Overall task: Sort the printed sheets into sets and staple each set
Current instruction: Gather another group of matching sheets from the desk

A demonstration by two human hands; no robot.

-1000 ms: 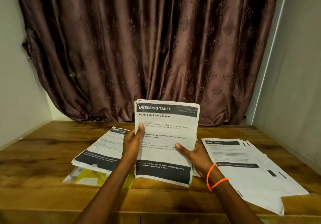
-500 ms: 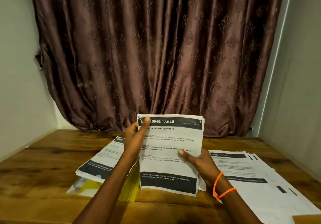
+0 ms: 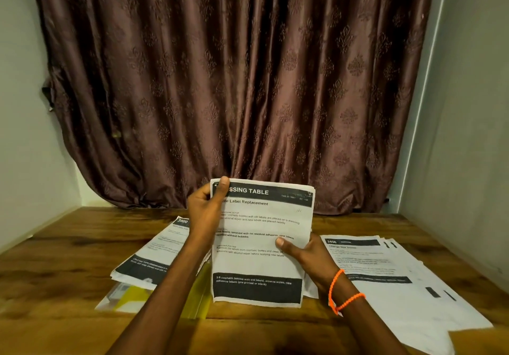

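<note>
While upright above the table (image 3: 82,244), sheet stack (image 3: 261,244) gripped between both hands: left hand (image 3: 205,211), right hand (image 3: 305,255).

The held sheet (image 3: 261,241), at the centre, is showing a black header band reading "SSING TABLE", its first letters covered by the left hand (image 3: 205,211). Below, it is reading "Label Replacement", with a line "removed with no residual adhesive, new labels", and a bottom band on "cosmetic bottles with old labels". At 9 o'clock, the left pile (image 3: 154,252) is displaying "3800". At 3 o'clock, the right pile (image 3: 366,261) is displaying "3406"; smaller print is illegible.
</note>
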